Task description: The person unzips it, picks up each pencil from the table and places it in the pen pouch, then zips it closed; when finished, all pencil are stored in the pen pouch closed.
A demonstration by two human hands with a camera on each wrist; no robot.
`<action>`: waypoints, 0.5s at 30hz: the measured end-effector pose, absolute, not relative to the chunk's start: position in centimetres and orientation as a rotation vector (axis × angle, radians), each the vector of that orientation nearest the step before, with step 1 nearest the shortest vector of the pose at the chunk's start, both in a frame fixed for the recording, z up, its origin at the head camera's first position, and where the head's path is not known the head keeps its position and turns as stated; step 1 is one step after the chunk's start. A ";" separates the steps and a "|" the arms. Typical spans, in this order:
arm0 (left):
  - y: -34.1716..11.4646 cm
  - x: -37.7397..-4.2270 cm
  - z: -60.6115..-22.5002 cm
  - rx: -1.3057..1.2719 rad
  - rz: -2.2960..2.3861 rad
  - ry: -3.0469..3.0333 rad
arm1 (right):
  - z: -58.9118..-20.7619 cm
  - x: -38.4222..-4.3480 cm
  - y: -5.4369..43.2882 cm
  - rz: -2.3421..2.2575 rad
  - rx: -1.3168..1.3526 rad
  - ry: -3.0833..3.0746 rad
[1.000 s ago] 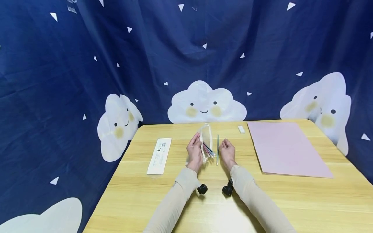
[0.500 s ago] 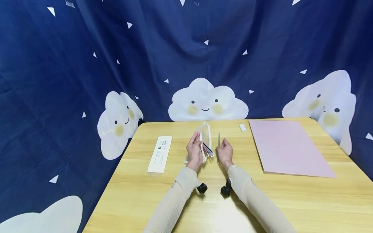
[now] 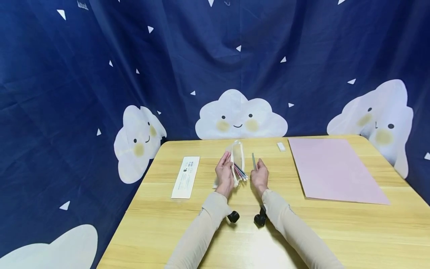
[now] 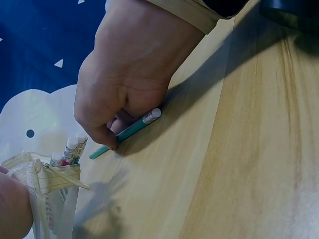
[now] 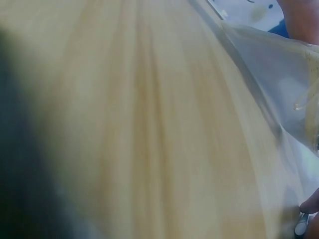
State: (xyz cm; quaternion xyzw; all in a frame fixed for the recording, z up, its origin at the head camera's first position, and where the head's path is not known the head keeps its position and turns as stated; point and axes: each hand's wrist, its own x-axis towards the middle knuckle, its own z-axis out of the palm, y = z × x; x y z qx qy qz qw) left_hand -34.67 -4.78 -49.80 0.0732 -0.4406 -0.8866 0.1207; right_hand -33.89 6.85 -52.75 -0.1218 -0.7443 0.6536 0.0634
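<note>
My left hand (image 3: pixel 224 175) holds a see-through zip pencil case (image 3: pixel 238 155) by its side, its mouth spread toward the right. Inside it several pencils (image 3: pixel 240 172) lie with their eraser ends poking out, also visible in the left wrist view. Just right of the case, my right hand (image 3: pixel 260 176) pinches a green pencil (image 4: pixel 133 130) between thumb and fingers, close over the table. This pencil's white eraser end points back toward the wrist. In the right wrist view only its end (image 5: pixel 301 227) and a bit of the fingers show at the lower right corner.
A white printed packet (image 3: pixel 186 177) lies left of the hands on the wooden table (image 3: pixel 235 246). At the back stands a small white eraser (image 3: pixel 281 147), beside a large pink sheet or folder (image 3: pixel 336 170) on the right. A dark blue cloud-patterned curtain (image 3: pixel 188 56) hangs behind.
My right hand has moved slightly left onto the green pencil, which lay loose on the table, and now grips it. The left hand and pencil case have stayed in place.
</note>
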 end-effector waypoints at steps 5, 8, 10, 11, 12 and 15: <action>-4.6 -34.6 -49.8 0.225 -2.586 -1.298 | -52.9 -33.9 7.1 2.110 -0.421 -2.124; -4.4 -34.6 -49.9 0.219 -2.589 -1.295 | -52.9 -33.9 7.3 2.265 -0.451 -1.962; -4.4 -34.6 -50.0 0.209 -2.592 -1.292 | -52.7 -33.8 7.5 2.345 -0.456 -1.864; -4.4 -34.6 -50.0 0.205 -2.592 -1.292 | -52.6 -33.8 7.5 2.380 -0.457 -1.824; -4.3 -34.6 -50.0 0.199 -2.593 -1.292 | -52.4 -33.7 7.6 2.403 -0.458 -1.796; -4.3 -34.7 -49.9 0.195 -2.600 -1.286 | -51.5 -33.5 8.0 2.399 -0.451 -1.800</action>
